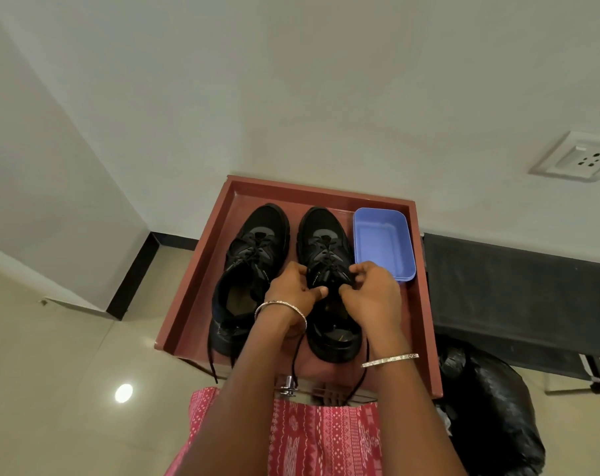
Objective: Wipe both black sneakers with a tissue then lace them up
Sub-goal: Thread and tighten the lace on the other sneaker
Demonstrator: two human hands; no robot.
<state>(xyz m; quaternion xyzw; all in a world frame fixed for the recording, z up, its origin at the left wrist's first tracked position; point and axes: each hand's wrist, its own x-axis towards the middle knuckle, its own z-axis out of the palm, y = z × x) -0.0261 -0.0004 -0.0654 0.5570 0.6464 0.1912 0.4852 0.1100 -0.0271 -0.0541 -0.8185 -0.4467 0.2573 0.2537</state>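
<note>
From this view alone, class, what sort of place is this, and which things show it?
Probably a room in a home: polished floor, a wall socket, and a small red-brown table holding two black sneakers.

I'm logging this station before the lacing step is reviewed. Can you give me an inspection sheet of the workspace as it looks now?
Surface: red-brown tray-top table with a raised rim, set against the wall.
Job's things: two black sneakers side by side, toes to the wall. The left-hand sneaker has a loose lace hanging over the front edge. The right-hand sneaker is being laced. No tissue seen.
Clutter: empty blue tub beside the right-hand sneaker.
Grippers: left hand and right hand pinch the right-hand sneaker's laces near its opening.
Cables: nothing seen.
Surroundings: wall socket; black bag on the floor.
</note>
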